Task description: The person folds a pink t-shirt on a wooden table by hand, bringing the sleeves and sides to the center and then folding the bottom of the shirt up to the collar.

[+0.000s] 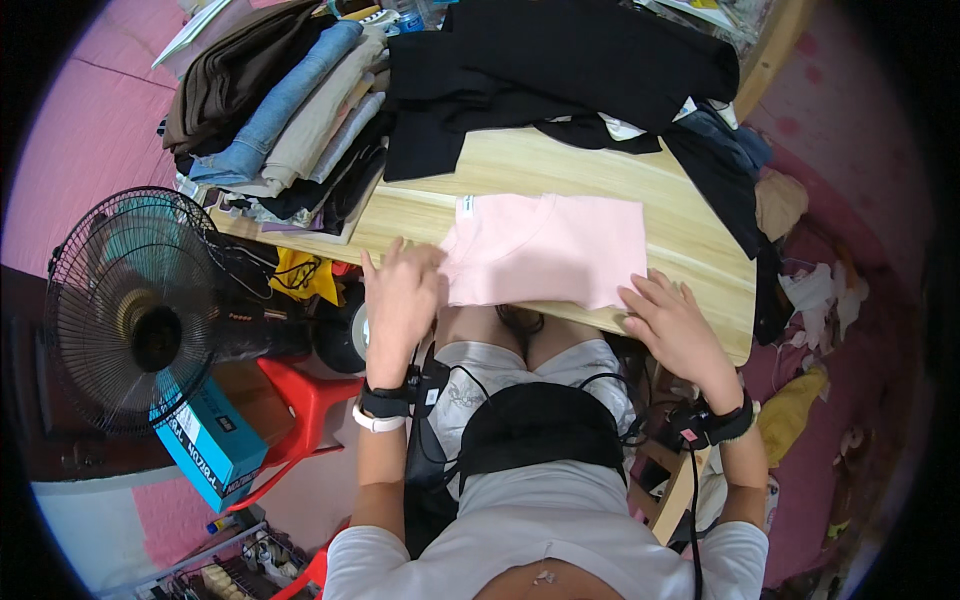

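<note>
Lying folded flat on the desk (700, 275), the pink garment (560, 240) sits between the right fingers (654, 292), spread apart at its near corner, and blurred left fingers (426, 256), whose grip I cannot tell. Beyond both, unstacked black clothing (560, 70) takes up space; past the left, a folded stack (280, 110) stands.

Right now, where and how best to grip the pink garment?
Probably by the near corners, from the person's side: the pink garment lies folded flat, its near edge by the front edge of the table, so thumbs could likely slip under. The left hand is at its left end, the right hand at the near right corner.
</note>
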Demonstrator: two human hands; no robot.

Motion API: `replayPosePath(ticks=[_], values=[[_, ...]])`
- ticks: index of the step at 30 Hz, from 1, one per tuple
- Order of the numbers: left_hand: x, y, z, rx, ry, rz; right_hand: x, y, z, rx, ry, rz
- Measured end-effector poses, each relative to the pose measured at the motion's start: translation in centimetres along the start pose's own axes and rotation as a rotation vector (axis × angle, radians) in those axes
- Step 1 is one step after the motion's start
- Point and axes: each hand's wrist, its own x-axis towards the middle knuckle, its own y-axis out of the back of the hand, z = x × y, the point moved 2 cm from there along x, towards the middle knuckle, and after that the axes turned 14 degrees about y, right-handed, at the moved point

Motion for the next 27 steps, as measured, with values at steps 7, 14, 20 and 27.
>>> replayPosePath(ticks=[7,14,20,27], values=[[2.3,-5.5,7.1,-0.128,-0.428,0.200,8.7,-2.2,-0.4,0.044,0.078,0.349],[3.4,-6.2,4.5,0.012,-0.176,0.165,8.8,-5.4,1.9,-0.092,-0.042,0.348],[3.8,-5.3,2.6,-0.119,-0.052,0.110,6.8,-4.7,2.5,-0.155,-0.255,0.363],[4.2,-5.6,7.8,-0.135,-0.445,0.142,10.7,-5.0,1.4,-0.138,-0.078,0.435]])
